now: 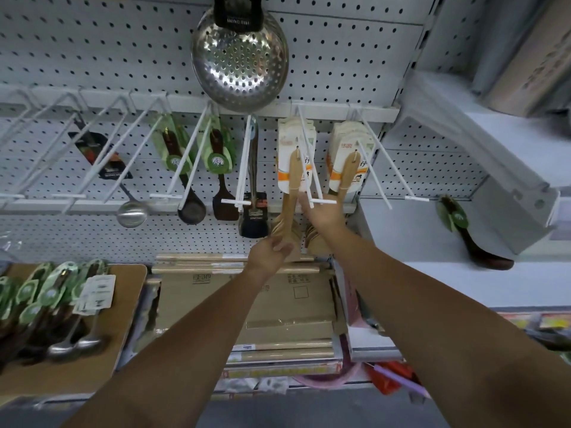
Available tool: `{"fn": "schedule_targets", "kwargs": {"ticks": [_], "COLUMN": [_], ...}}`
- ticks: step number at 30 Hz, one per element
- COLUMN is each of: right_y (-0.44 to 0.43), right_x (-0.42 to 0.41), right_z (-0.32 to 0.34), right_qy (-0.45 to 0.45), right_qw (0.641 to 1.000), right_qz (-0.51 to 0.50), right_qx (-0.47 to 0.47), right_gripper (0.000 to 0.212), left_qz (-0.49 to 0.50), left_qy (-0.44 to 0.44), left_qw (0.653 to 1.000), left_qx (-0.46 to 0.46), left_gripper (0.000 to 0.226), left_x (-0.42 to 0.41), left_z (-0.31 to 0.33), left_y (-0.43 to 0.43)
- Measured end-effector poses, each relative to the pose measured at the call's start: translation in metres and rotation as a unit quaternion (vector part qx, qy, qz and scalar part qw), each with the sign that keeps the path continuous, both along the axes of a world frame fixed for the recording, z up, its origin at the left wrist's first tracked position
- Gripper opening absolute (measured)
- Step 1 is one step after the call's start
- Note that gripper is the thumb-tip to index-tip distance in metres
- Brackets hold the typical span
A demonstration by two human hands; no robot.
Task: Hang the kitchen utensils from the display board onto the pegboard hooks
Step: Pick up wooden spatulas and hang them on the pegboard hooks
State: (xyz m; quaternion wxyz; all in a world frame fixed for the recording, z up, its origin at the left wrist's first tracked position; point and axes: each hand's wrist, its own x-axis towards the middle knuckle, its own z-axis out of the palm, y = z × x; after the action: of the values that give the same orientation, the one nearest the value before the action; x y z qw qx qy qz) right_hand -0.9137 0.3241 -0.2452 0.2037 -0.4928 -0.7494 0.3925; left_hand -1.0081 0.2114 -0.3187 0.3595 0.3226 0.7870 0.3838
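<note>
Left hand [270, 251] gripped the lower end of a pale wooden spoon [293, 177], fingers curled round it just above the spoon's bowl. The spoon hung upright with its carded top on a white hook [304, 149] of the pegboard [92, 41], in front of more cards on the same hook. Right hand [324, 215] was raised beside it at the hook's tip, fingers spread and fairly straight. It looked released, with no clear grasp on anything, though blur made contact with the hook hard to tell.

A second batch of wooden spoons [348, 168] hung on the next hook to the right. To the left hung a black-handled utensil [254, 223], a dark spatula [225, 208], a dark spoon [191, 208] and a steel ladle [132, 213]. Above them all hung a big perforated steel skimmer [239, 60].

Lower left, the brown display board [129, 291] lay flat and carried green-carded utensils [46, 295] and steel spoons [77, 344]. Cardboard boxes [278, 301] sat under the hands. One dark spoon with a green card [482, 248] lay apart on the white shelf [432, 236] at right.
</note>
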Motion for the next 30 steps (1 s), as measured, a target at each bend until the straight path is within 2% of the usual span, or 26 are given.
{"fn": "schedule_targets", "kwargs": {"ticks": [2, 5, 7, 9, 14, 19, 22, 25, 28, 30], "right_y": [-0.004, -0.009, -0.014, -0.025, -0.064, -0.143, -0.206, -0.276, -0.349, -0.396], "right_x": [0.009, 0.026, 0.029, 0.024, -0.028, -0.086, -0.125, -0.168, -0.209, -0.237], "right_z": [-0.006, -0.020, -0.022, -0.022, -0.027, -0.019, -0.019, -0.016, -0.011, -0.010], "right_qy": [-0.129, -0.297, -0.325, -0.314, -0.301, -0.239, -0.219, -0.188, -0.168, -0.163], "right_qw": [0.984, 0.908, 0.870, 0.853, 0.805, 0.759, 0.734, 0.708, 0.663, 0.635], "right_qz": [0.094, 0.226, 0.288, 0.333, 0.410, 0.514, 0.565, 0.604, 0.647, 0.666], "right_qx": [0.080, 0.189, 0.235, 0.251, 0.304, 0.319, 0.306, 0.314, 0.336, 0.355], "right_gripper": [0.027, 0.045, 0.048, 0.053, 0.085, 0.078, 0.071, 0.078, 0.085, 0.074], "left_qz": [-0.033, -0.090, -0.116, -0.119, -0.061, 0.048, 0.109, 0.147, 0.184, 0.208], "left_qy": [0.120, 0.336, 0.405, 0.438, 0.431, 0.366, 0.374, 0.365, 0.339, 0.321], "left_qw": [0.992, 0.937, 0.904, 0.883, 0.871, 0.882, 0.866, 0.852, 0.846, 0.844], "left_qx": [0.000, -0.024, -0.068, -0.121, -0.229, -0.292, -0.314, -0.346, -0.368, -0.375], "left_gripper": [0.046, 0.060, 0.068, 0.074, 0.085, 0.093, 0.085, 0.082, 0.087, 0.088], "left_x": [-0.006, -0.023, -0.038, -0.051, -0.077, -0.090, -0.096, -0.104, -0.117, -0.130], "left_z": [0.010, 0.021, 0.032, 0.043, 0.059, 0.070, 0.077, 0.081, 0.076, 0.068], "left_y": [-0.013, -0.033, -0.053, -0.079, -0.172, -0.288, -0.359, -0.424, -0.491, -0.536]}}
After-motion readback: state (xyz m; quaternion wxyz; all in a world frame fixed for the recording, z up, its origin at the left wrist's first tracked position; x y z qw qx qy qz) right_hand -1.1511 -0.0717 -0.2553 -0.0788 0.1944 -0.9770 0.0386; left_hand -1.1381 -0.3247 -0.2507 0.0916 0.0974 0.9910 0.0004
